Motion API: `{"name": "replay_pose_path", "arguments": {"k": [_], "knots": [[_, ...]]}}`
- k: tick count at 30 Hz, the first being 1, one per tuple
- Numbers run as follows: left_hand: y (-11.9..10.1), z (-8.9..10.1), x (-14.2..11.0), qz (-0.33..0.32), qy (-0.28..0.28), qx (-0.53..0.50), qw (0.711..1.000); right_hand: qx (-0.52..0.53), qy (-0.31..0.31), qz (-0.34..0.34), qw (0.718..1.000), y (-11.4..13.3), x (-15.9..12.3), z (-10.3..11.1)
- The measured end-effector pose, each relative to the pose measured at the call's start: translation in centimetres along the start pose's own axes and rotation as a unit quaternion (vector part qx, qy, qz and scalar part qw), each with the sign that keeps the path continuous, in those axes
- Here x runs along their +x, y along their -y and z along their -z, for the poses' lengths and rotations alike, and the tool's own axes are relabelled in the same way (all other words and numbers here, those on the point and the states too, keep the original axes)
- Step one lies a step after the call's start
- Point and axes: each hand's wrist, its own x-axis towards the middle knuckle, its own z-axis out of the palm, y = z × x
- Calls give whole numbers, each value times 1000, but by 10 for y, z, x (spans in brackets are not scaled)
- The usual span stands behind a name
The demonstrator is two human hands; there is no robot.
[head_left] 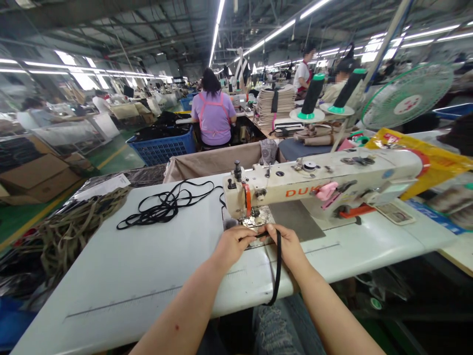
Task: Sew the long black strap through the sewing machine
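Both my hands pinch a narrow black strap [278, 266] just in front of the needle area of a white sewing machine [273, 185]. My left hand [234, 244] is closed on the strap near the presser foot. Close beside it, my right hand [286, 241] grips the same strap between thumb and fingers. From there the strap hangs over the table's front edge towards my lap. A loose tangle of black strap [162, 212] lies on the white tabletop [166, 261] left of the machine, with an end running behind the machine head.
Two black thread cones [312, 96] [347, 91] and a green fan [406, 96] stand behind the machine. Olive straps [74, 227] are heaped at the left edge. Further off are a blue basket [162, 148] and a seated person in purple [215, 113].
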Motion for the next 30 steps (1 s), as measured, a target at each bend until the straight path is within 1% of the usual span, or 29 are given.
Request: {"name": "replay_pose_path", "arguments": {"k": [7,11,16,18,20,23,25,27,30], "knots": [[3,-2,0,-9,-22,-5,1000,35,43,22,998,-10,0,-4],[0,0,1,-9,-12,5,1000,25,44,41,998,-10,0,-4],[-7,3,1,-18,13,32,999,3,38,68,997,-4,2,-1],[-6,4,1,-45,8,44,998,-5,39,75,996,-3,2,0],[-3,5,1,-91,-8,70,993,-11,40,79,996,-3,2,1],[2,6,-2,-170,-37,126,977,-24,46,83,995,-4,0,1],[2,7,-6,-203,-48,170,963,-34,54,88,994,-4,-1,0],[0,9,-10,-221,-46,222,949,-48,65,99,992,-4,-2,-1],[-6,11,-15,-222,-17,303,927,-70,81,127,986,-2,-4,-2]]}}
